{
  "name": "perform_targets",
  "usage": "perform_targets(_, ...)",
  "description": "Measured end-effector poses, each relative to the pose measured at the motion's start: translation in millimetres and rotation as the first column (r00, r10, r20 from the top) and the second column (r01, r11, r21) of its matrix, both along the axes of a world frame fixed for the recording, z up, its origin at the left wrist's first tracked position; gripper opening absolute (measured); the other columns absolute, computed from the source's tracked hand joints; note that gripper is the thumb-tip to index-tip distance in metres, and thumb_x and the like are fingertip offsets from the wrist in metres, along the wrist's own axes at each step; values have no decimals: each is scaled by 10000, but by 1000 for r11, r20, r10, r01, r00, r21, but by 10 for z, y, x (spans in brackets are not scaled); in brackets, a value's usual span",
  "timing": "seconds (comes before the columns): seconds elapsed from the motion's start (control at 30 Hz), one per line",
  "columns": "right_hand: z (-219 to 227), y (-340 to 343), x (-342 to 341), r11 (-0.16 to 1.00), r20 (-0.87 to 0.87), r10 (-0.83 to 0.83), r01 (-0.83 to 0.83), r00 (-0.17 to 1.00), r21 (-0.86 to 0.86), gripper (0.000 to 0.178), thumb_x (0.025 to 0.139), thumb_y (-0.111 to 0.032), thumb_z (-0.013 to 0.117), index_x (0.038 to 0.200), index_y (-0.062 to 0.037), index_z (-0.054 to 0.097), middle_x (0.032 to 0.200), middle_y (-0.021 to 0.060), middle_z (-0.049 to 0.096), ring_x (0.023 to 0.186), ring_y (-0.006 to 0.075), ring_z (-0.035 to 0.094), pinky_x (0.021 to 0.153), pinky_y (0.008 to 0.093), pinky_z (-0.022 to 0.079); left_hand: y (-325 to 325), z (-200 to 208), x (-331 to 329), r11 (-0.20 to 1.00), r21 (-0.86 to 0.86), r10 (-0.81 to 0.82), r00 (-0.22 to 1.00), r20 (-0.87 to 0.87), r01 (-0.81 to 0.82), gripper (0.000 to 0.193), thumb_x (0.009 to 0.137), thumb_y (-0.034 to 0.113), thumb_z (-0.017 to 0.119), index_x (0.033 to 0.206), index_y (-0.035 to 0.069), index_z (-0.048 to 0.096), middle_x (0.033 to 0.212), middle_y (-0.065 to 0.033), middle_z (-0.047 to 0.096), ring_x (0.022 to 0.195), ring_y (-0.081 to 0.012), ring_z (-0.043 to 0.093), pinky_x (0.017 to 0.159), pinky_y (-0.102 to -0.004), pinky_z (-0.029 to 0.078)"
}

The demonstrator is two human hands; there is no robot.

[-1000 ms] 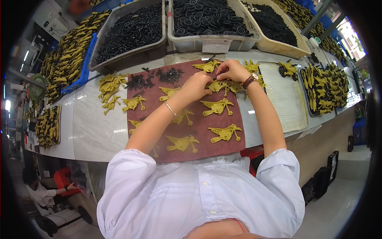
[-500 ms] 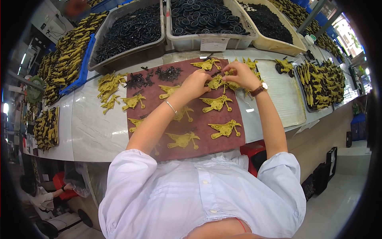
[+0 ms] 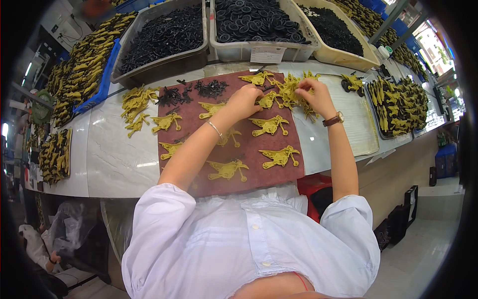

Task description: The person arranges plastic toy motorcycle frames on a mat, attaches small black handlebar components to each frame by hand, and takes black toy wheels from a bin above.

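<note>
On the maroon mat (image 3: pixel 249 144) lie several flat yellow plastic toy parts, among them one (image 3: pixel 280 156) near the front edge, spread out in loose rows. My left hand (image 3: pixel 244 101) is closed at the far middle of the mat, its fingertips on the left end of a yellow plastic part (image 3: pixel 269 99). My right hand (image 3: pixel 317 98) is curled beside a heap of yellow parts (image 3: pixel 289 89) at the mat's far right edge. Its thumb and fingers are bent together; what they pinch, if anything, cannot be made out. Small black plastic pieces (image 3: pixel 211 88) lie at the mat's far left.
Along the back stand bins of black parts (image 3: pixel 164 37), black wheels (image 3: pixel 259 22) and small black pieces (image 3: pixel 333 30). A yellow pile (image 3: pixel 137 107) sits left of the mat. A pale tray (image 3: pixel 348 119) and a stacked tray of yellow-black assemblies (image 3: pixel 398 107) are at right.
My right hand has moved right, away from the part by my left hand, to the heap's right side. My left hand stays at that part.
</note>
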State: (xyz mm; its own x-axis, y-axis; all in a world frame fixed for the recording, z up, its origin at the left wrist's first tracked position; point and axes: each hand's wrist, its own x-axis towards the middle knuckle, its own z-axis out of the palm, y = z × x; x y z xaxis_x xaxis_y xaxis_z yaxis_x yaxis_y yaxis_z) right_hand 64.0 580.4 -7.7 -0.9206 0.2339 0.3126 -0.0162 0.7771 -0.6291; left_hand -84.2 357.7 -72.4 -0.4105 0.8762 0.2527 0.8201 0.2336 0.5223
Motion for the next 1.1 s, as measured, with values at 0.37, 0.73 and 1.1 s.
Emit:
perform_targets(0.37, -115, -232, -221, 888, -51, -179, 184, 983, 421, 582, 733, -478, 759, 1189, -141, 628, 1224, 110, 558, 1180, 297, 488, 977, 481, 352, -24, -16, 57, 997, -40, 68, 997, -35, -70, 362, 718, 124, 765, 1070, 68, 700, 1042, -123, 634, 1045, -312, 607, 870, -415, 519)
perform_targets(0.73, -399, -118, -324, 754, -46, -360, 320, 932, 573, 382, 772, -242, 687, 1146, -173, 648, 1205, 97, 575, 1182, 247, 492, 1007, 489, 296, -1, 9, 98, 997, -42, 64, 995, -79, -67, 359, 729, 114, 755, 1077, 61, 685, 1051, -135, 612, 1031, -323, 609, 854, -422, 520)
perform_targets(1.1, -381, -209, -267, 810, -180, -278, 331, 944, 485, 398, 802, -266, 694, 1181, -163, 629, 1249, 106, 562, 1228, 259, 474, 1021, 494, 289, 26, -59, 75, 998, 9, 61, 993, -100, -61, 372, 729, 115, 756, 1088, 56, 683, 1037, -132, 615, 1000, -321, 617, 844, -419, 521)
